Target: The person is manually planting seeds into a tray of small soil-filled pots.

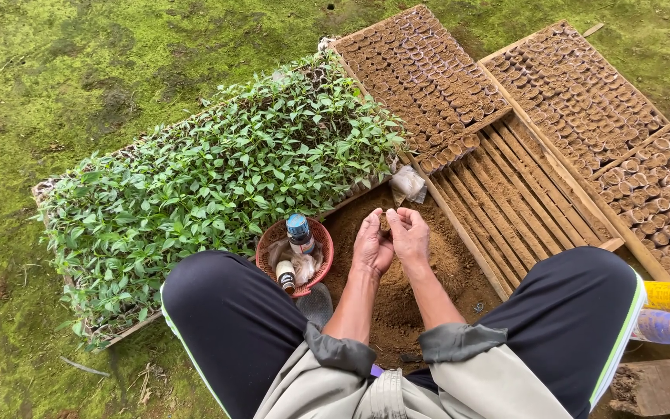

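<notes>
At your left, the red basket (321,233) with its two small bottles (298,233) sits just beside your left knee, so a shift of that leg could tip it into the seedling tray (219,174). Your left hand (371,247) is cupped upward, fingers curled against a small soil-filled pot (385,223) over the loose soil pile (405,287). Your right hand (411,237) presses in from the other side, so both pinch the pot together; squeeze too hard and it may crumble. Filled pot trays (428,77) lie far right.
</notes>
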